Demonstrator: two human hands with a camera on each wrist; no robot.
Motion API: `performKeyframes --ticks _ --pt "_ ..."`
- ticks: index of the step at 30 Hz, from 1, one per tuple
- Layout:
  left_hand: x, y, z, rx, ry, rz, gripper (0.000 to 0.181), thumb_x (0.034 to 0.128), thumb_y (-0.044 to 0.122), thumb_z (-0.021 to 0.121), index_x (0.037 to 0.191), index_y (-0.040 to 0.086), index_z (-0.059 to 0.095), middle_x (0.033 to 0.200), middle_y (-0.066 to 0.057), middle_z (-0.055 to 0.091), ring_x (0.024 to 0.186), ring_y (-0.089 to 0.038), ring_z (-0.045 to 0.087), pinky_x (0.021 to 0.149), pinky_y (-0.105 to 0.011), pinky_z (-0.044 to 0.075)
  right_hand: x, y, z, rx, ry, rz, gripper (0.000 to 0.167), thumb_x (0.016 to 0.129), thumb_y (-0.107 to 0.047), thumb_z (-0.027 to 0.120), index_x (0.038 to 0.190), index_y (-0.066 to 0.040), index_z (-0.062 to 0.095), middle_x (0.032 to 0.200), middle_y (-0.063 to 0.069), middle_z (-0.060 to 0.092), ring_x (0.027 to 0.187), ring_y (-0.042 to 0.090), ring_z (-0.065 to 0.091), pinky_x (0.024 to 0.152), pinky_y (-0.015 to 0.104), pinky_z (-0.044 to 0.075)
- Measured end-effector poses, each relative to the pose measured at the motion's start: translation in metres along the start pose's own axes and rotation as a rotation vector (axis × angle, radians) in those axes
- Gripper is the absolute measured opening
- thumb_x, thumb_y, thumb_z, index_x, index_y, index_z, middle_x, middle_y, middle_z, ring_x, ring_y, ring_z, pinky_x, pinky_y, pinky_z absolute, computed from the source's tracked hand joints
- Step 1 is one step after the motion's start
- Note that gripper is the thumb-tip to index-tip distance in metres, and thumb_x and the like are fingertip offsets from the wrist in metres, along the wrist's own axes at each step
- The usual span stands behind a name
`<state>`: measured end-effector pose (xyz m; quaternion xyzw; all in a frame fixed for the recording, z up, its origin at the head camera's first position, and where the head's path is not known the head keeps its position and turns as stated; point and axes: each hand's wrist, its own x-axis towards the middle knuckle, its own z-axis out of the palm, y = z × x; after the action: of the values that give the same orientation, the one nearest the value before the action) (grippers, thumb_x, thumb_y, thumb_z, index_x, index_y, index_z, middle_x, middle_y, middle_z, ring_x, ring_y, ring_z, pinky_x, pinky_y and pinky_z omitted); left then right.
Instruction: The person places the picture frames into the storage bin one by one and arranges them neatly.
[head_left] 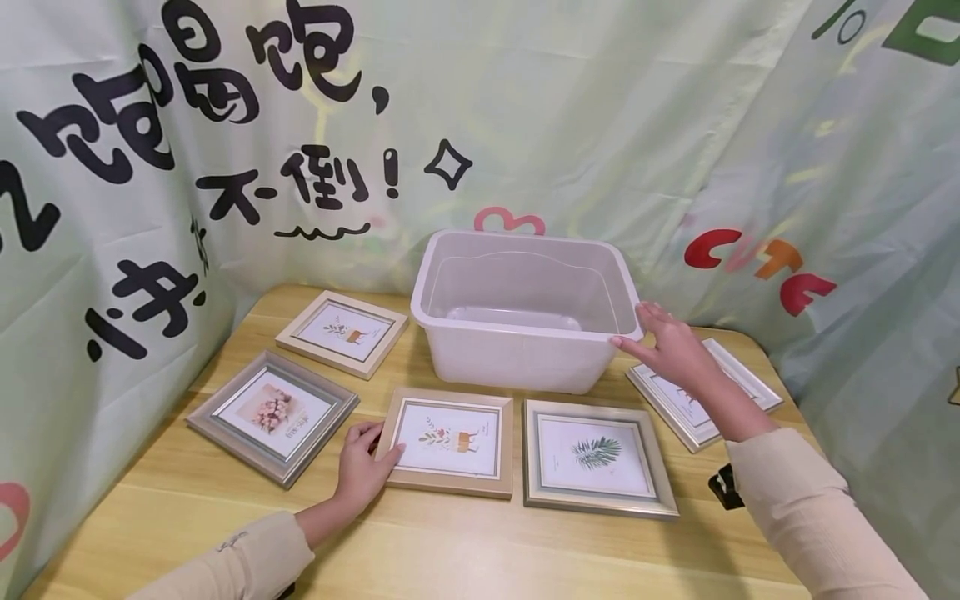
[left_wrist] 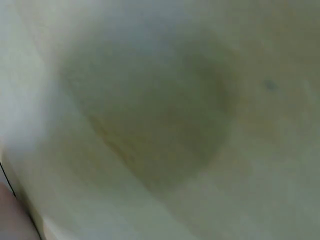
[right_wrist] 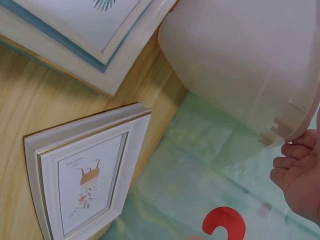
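Note:
My left hand (head_left: 362,471) grips the left edge of a light wooden picture frame (head_left: 451,482) with a deer print, thumb on top of its border. The left wrist view is blurred, with a sliver of the hand (left_wrist: 15,217) at lower left. My right hand (head_left: 675,346) holds the right front corner of the rim of a whitish plastic bin (head_left: 517,354). In the right wrist view, curled fingers (right_wrist: 295,160) of that hand touch the rim of the bin (right_wrist: 240,65). The bin stands upright behind the wooden frame, with its visible inside empty.
A silver-gold frame with a leaf print (head_left: 600,500) lies right of centre. A white frame (head_left: 701,437) is under the right forearm. On the left lie a grey frame with flowers (head_left: 281,471) and a pale frame (head_left: 348,362). Printed curtains (head_left: 585,108) hang behind the table (head_left: 442,550).

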<state>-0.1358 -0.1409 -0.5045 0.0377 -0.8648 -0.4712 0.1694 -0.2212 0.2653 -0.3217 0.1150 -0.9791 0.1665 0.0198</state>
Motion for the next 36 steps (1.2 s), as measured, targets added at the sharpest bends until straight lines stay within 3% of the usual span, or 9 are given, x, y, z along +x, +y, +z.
performKeyframes --ticks 7,11,20,24,28,31,36 --pt "0.000 0.002 0.000 -0.035 -0.003 0.008 0.036 0.0733 -0.002 0.071 0.104 -0.017 0.062 0.104 -0.026 0.053 0.093 -0.036 0.059 0.083 -0.045 0.052 0.003 0.002 -0.005 -0.012 -0.034 -0.039 0.079 0.090 -0.044 0.056 0.139 0.011 0.029 0.144 0.035 0.027 0.132 0.051 0.025 0.102 0.065 0.027" --pt "-0.001 0.003 -0.001 -0.003 0.024 -0.001 0.035 0.0736 -0.003 0.069 0.104 -0.017 0.062 0.105 -0.026 0.057 0.095 -0.038 0.060 0.084 -0.046 0.052 0.004 0.003 -0.007 -0.035 -0.032 -0.083 0.074 0.091 -0.040 0.055 0.137 0.012 0.032 0.141 0.036 0.031 0.130 0.052 0.029 0.102 0.064 0.029" --pt "0.004 0.008 -0.009 0.009 -0.004 -0.033 0.035 0.0757 -0.002 0.066 0.108 -0.015 0.061 0.110 -0.029 0.060 0.102 -0.040 0.059 0.088 -0.047 0.050 0.004 0.002 -0.010 -0.023 -0.033 -0.068 0.073 0.089 -0.040 0.058 0.136 0.012 0.036 0.140 0.035 0.034 0.127 0.051 0.034 0.098 0.063 0.034" --pt "0.010 0.015 -0.015 0.009 -0.035 -0.092 0.036 0.0760 -0.001 0.066 0.109 -0.013 0.061 0.101 -0.028 0.064 0.090 -0.034 0.064 0.075 -0.036 0.055 0.005 0.003 -0.010 -0.023 -0.038 -0.067 0.074 0.089 -0.041 0.058 0.137 0.011 0.035 0.140 0.035 0.033 0.127 0.051 0.035 0.098 0.063 0.035" --pt "0.017 0.021 -0.022 -0.004 -0.045 -0.140 0.038 0.0755 0.001 0.067 0.111 -0.011 0.062 0.095 -0.028 0.067 0.082 -0.031 0.066 0.063 -0.020 0.050 0.006 0.002 -0.010 -0.020 -0.040 -0.065 0.074 0.089 -0.040 0.058 0.138 0.010 0.034 0.140 0.035 0.033 0.126 0.051 0.036 0.098 0.063 0.036" --pt "0.023 0.027 -0.028 -0.028 -0.040 -0.152 0.038 0.0748 0.001 0.069 0.111 -0.009 0.063 0.097 -0.029 0.067 0.079 -0.027 0.067 0.060 -0.014 0.047 0.006 0.002 -0.010 -0.019 -0.048 -0.057 0.075 0.089 -0.041 0.058 0.138 0.010 0.033 0.141 0.035 0.032 0.127 0.051 0.034 0.098 0.063 0.035" --pt "0.031 0.036 -0.038 -0.074 -0.056 -0.197 0.040 0.0751 0.001 0.070 0.113 -0.007 0.062 0.097 -0.028 0.067 0.072 -0.010 0.060 0.059 -0.010 0.045 0.005 0.002 -0.010 -0.019 -0.057 -0.045 0.077 0.089 -0.043 0.058 0.139 0.009 0.032 0.142 0.034 0.031 0.129 0.050 0.033 0.099 0.063 0.033"
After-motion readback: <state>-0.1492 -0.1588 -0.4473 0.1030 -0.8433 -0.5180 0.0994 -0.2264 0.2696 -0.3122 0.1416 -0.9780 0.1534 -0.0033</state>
